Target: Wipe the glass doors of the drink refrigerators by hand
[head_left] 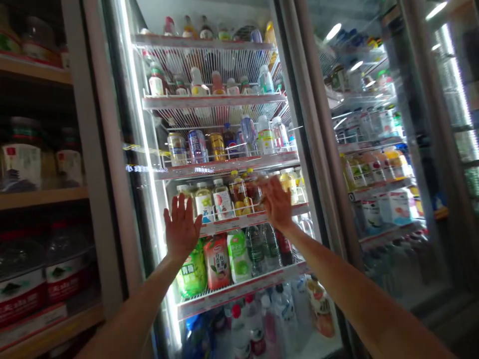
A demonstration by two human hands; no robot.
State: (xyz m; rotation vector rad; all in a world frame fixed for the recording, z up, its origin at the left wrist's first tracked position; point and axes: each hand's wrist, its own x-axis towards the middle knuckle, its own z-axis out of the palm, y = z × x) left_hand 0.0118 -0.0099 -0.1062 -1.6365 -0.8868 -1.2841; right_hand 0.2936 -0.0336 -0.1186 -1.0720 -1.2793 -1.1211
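Note:
My left hand (181,227) is raised with its fingers stretched apart, in front of the left end of a shelf of bottled drinks. Nothing is in it. Further right, my right hand (277,203) reaches up toward the same shelf, its fingers extended but blurred by motion. Between the hands stand a pale-capped bottle (204,202), a bottle with a fruit label (222,199) and a dark, yellow-capped bottle (238,192). Reflections lie across the glass front of the drinks fridge (243,219). Whether either hand touches the glass, I cannot tell.
Below are a green pack (192,271), a red pack (217,263) and several bottles. Cans (197,146) line the shelf above. At left, a wooden shelf (45,198) holds large bottles; a second glass-fronted fridge (374,184) stands at right, past the metal frame (322,129).

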